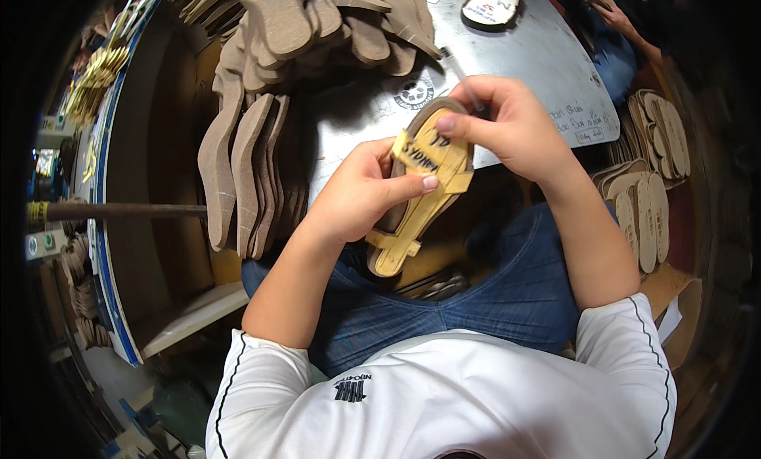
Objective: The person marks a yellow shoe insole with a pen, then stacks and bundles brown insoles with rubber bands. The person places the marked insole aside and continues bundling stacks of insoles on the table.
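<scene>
Several standing brown insoles (214,162) sit at nine to ten o'clock, the front one bearing pale lines, so I judge it already marked. Toward eleven, the heaped brown insoles (277,19) may be what is left; I can't tell. Near the dial's centre, my left hand (366,181) pinches a yellow template (449,159) onto a brown sole (385,221), thumb on top. My right hand (511,126) pinches its one-o'clock end, with a blurred pen-like tool (462,77) at those fingers; this piece looks unfinished.
</scene>
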{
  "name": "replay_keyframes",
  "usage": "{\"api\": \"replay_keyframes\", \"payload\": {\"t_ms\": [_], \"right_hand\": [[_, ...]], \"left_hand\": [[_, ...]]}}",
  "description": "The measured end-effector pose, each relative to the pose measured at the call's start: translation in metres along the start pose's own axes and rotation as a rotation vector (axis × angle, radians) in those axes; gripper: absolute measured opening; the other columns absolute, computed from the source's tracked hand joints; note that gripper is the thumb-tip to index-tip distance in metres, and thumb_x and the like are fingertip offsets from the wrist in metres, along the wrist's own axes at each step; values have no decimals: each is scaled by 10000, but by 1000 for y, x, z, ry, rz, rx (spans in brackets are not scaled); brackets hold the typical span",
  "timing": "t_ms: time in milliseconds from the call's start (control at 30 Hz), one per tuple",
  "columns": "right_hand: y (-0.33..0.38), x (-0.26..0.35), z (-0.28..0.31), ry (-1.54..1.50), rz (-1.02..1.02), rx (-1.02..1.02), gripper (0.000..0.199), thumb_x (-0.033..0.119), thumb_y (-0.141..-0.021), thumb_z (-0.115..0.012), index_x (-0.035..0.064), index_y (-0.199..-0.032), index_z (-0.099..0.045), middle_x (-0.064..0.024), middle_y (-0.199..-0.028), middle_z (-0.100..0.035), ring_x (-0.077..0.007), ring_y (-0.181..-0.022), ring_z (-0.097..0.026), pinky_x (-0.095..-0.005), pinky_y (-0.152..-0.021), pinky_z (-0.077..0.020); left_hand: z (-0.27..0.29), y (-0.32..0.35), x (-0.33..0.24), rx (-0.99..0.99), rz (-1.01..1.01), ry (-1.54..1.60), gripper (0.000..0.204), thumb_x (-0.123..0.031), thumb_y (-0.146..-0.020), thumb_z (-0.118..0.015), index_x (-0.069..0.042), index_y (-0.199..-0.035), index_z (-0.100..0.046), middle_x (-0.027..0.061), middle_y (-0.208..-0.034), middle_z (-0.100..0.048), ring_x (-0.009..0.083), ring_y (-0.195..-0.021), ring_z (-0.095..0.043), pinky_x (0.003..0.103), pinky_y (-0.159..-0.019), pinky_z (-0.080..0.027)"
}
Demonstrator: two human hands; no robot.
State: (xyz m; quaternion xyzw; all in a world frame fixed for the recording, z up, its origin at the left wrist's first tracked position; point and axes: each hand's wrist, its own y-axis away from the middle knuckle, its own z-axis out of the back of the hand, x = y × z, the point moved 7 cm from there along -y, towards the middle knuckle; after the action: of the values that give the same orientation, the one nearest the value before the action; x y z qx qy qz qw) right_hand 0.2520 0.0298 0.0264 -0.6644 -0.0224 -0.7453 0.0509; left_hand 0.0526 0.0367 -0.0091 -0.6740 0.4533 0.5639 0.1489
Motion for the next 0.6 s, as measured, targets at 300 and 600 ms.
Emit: {"api": "replay_keyframes", "payload": {"t_ms": [300, 600], "right_hand": [[0, 10, 5, 451, 16, -220, 269, 221, -1027, -884, -28, -1054, -788, -24, -959, -758, -86, -763, -592, -283, -723, -503], [21, 24, -42, 201, 218, -134, 396, 320, -1209, -640, -12, -1122, -839, -4, -896, -728, -92, -690, -558, -276, -656, -491]], "left_hand": [[20, 9, -25, -236, -134, -691, 181, -61, -1024, -794, 42, -1161, -736, 106, -903, -741, 131, -839, -703, 366, -772, -564], [24, 27, -41, -459, -233, -1135, 124, -29, -959, -700, 24, -1060, -751, 289, -928, -741, 506, -901, -730, 549, -800, -567]]}}
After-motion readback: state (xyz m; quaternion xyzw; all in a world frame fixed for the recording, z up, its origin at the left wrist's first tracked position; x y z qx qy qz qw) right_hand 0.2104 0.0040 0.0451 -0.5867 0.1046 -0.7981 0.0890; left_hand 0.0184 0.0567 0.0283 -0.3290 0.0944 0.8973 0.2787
